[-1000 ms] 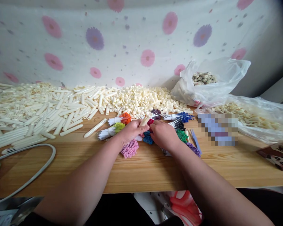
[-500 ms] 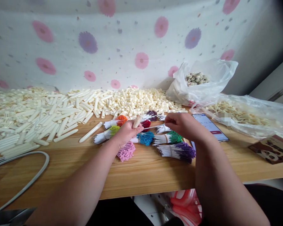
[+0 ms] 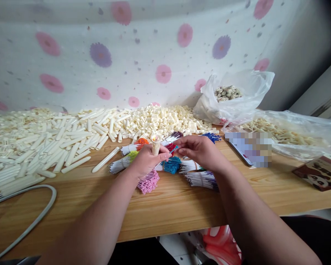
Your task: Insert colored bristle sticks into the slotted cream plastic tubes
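My left hand (image 3: 146, 160) is closed round a short cream plastic tube (image 3: 155, 144), held upright with its open end up. My right hand (image 3: 200, 150) pinches a thin blue-tipped refill (image 3: 173, 149) whose tip points at the tube. Under both hands, on the wooden table (image 3: 165, 206), lie bundles of colour-tipped white refills: orange (image 3: 135, 145), lime green (image 3: 121, 163), pink (image 3: 148, 181), teal (image 3: 168, 165), purple (image 3: 201, 179) and blue (image 3: 211, 137).
A long heap of cream tubes (image 3: 60, 136) and ribbed cream clips (image 3: 160, 119) runs along the table's back. Two plastic bags of parts (image 3: 234, 97) (image 3: 289, 134) sit at the right, with a phone (image 3: 248, 149) and a panda-print box (image 3: 320, 175). A grey cable (image 3: 30, 217) loops at left.
My right hand went out to the right-hand bundles, drew one refill and came back to the tube. My left hand turned the tube upright.
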A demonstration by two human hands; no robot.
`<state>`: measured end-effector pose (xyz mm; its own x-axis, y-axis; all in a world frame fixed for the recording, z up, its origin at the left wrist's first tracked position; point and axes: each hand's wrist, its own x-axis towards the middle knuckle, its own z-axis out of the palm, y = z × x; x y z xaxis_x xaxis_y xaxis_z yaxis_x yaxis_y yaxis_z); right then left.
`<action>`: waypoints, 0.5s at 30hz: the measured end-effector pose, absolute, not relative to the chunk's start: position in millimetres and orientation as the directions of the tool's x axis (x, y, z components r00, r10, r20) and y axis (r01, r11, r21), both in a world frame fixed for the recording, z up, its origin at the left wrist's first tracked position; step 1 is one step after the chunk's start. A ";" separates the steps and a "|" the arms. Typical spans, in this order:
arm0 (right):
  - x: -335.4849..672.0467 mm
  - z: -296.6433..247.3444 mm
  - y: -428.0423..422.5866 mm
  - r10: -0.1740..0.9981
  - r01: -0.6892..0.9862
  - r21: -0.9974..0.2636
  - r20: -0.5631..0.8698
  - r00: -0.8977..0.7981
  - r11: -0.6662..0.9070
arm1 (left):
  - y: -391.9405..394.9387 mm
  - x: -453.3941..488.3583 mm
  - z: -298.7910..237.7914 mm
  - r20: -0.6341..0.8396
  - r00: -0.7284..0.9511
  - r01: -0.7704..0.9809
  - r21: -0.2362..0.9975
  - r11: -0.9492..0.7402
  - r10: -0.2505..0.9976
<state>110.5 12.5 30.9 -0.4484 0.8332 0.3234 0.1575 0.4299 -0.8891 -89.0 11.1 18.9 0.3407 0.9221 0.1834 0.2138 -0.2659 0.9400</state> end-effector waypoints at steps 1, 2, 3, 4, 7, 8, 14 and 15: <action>110.3 30.0 13.1 0.830 0.129 -0.894 0.334 -0.446 0.428 | 11.4 -89.4 18.5 0.188 0.338 0.189 0.946 -0.262 0.922; 109.6 29.0 13.4 0.826 0.112 -0.894 0.346 -0.446 0.435 | 11.6 -89.7 17.9 0.193 0.338 0.165 0.952 -0.260 0.921; 108.6 28.1 13.5 0.820 0.096 -0.891 0.361 -0.444 0.444 | 11.8 -89.9 17.1 0.198 0.342 0.141 0.956 -0.259 0.919; 107.3 27.1 13.5 0.814 0.077 -0.889 0.373 -0.446 0.450 | 11.8 -90.1 16.3 0.204 0.349 0.118 0.959 -0.259 0.915; 102.1 24.9 12.7 0.798 0.010 -0.893 0.397 -0.453 0.450 | 10.9 -90.4 14.3 0.218 0.380 0.070 0.962 -0.263 0.899; 100.3 24.8 12.1 0.793 -0.010 -0.891 0.408 -0.453 0.453 | 10.3 -90.4 14.2 0.212 0.398 0.062 0.964 -0.257 0.892; 99.6 35.7 -2.8 0.651 0.141 -0.638 0.721 -0.238 0.757 | 10.1 -90.4 16.6 0.298 0.267 0.225 0.905 -0.360 0.916; 101.8 39.7 -7.6 0.579 0.169 -0.557 0.804 -0.137 0.813 | 11.4 -90.9 16.7 0.362 0.207 0.289 0.865 -0.410 0.909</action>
<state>101.8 -7.6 39.7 -0.1373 0.5786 0.8040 0.1689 0.8135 -0.5565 -90.9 11.4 16.7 0.2073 0.9089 0.3617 0.2895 -0.4102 0.8648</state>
